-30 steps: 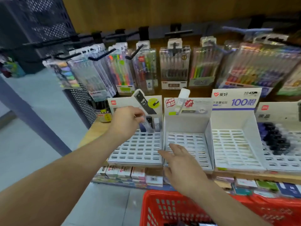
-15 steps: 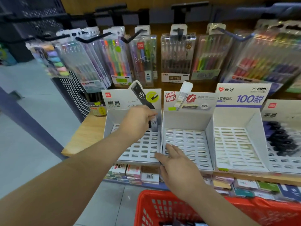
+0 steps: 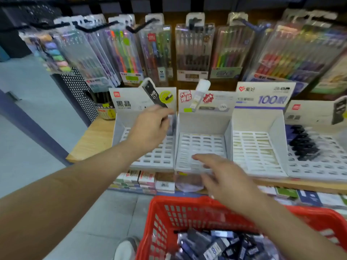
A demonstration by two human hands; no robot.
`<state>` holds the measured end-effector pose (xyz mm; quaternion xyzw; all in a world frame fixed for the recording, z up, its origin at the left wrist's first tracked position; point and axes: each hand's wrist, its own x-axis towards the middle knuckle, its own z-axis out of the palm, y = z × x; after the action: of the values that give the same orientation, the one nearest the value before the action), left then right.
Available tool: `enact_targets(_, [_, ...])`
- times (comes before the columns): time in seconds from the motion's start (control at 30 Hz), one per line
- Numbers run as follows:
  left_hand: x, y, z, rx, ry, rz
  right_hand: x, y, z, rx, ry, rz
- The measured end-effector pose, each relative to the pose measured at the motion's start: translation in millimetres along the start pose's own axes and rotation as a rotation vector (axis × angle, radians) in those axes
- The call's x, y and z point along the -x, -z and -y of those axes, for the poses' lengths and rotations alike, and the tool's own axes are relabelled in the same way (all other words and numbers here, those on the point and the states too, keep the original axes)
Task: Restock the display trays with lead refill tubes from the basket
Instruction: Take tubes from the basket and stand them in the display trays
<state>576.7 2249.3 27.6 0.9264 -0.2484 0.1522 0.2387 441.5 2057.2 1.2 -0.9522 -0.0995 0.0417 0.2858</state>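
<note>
Four white slotted display trays stand in a row on the wooden shelf. My left hand (image 3: 150,126) reaches into the back right corner of the leftmost tray (image 3: 155,158) and pinches a small dark lead refill tube (image 3: 169,122), which is blurred. My right hand (image 3: 219,175) hovers with fingers spread and nothing in it, over the front edge of the second tray (image 3: 201,143). The third tray (image 3: 253,151) holds nothing. Several dark tubes (image 3: 304,145) stand in the fourth tray (image 3: 319,166). A red basket (image 3: 187,203) below holds several more tubes (image 3: 216,243).
Packs of pens (image 3: 193,51) hang on hooks above the trays. Small boxes (image 3: 142,179) fill the shelf below them. A black perforated holder (image 3: 78,91) and a cup of pens (image 3: 105,107) stand at the left. Grey floor (image 3: 37,128) lies left of the shelf.
The view has tilted down, showing more of the basket. My right hand has drawn back from the second tray toward the basket. My left hand stays at the left tray's back corner.
</note>
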Motion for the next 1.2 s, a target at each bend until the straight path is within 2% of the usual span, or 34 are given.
enact_targets(0.07, [8.9, 10.9, -28.3, 0.051, -0.054, 0.019, 24.8, 27.9, -11.4, -0.182, -0.105, 0.075])
enact_targets(0.17, [33.8, 16.3, -83.7, 0.146, -0.182, 0.143, 59.9, 54.8, -44.3, -0.175, -0.199, 0.475])
enact_targets(0.23, [58.1, 3.3, -115.3, 0.128, -0.259, 0.333, 79.6, 48.4, -68.7, -0.115, -0.262, 0.736])
enact_targets(0.33, [102.9, -39.3, -140.8, -0.020, -0.260, 0.708, 106.1, 4.5, -109.1, 0.028, -0.330, 0.880])
enact_targets(0.47, [181.8, -111.7, -142.3, -0.111, -0.085, 1.078, 157.5, -63.3, -166.0, 0.047, -0.537, 0.796])
enact_targets(0.6, [264.9, -165.3, -134.5, -0.218, -0.017, 1.235, 203.5, -107.8, -185.1, 0.042, -0.707, 0.767])
enact_targets(0.63, [278.5, -172.3, -133.1, -0.229, -0.002, 1.247, 210.3, -113.4, -184.2, 0.059, -0.726, 0.712])
enact_targets(0.73, [298.3, -181.9, -133.2, -0.204, 0.063, 1.223, 218.2, -124.1, -179.9, 0.141, -0.786, 0.445])
enact_targets(0.9, [305.9, -189.6, -130.2, -0.220, 0.083, 1.065, 216.4, -143.8, -186.2, 0.037, -0.916, 0.394])
enact_targets(1.07, [296.6, -196.5, -130.7, -0.236, 0.129, 1.037, 213.1, -161.9, -180.3, 0.064, -1.055, 0.199])
enact_targets(1.2, [296.0, -198.0, -139.1, -0.273, 0.052, 1.014, 200.9, -162.0, -185.0, -0.171, -1.173, 0.051])
